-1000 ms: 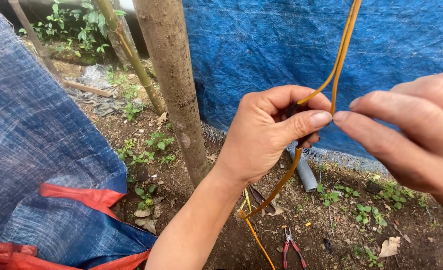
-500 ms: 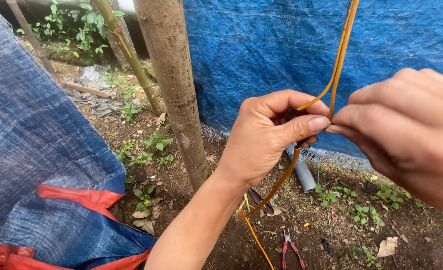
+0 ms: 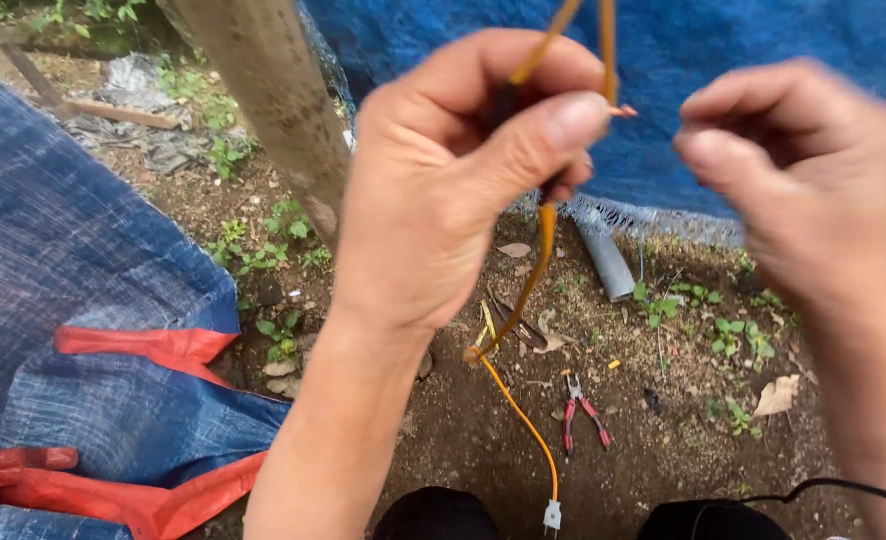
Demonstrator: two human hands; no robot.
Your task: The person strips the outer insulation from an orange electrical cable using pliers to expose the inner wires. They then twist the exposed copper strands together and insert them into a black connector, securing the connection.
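- The left hand (image 3: 443,190) is closed around the orange wire (image 3: 538,270), pinching it up in front of the blue tarp (image 3: 763,40).
- The right hand (image 3: 803,170) is curled, apparently empty, just beside the wire's bare tip, which could prick or slip loose.
- Red-handled pliers (image 3: 583,415) lie on the dirt below, easy to tread on.

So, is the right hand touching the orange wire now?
Apart. In the head view, blue tarp shows between the right hand and the orange wire, which only the left hand pinches.
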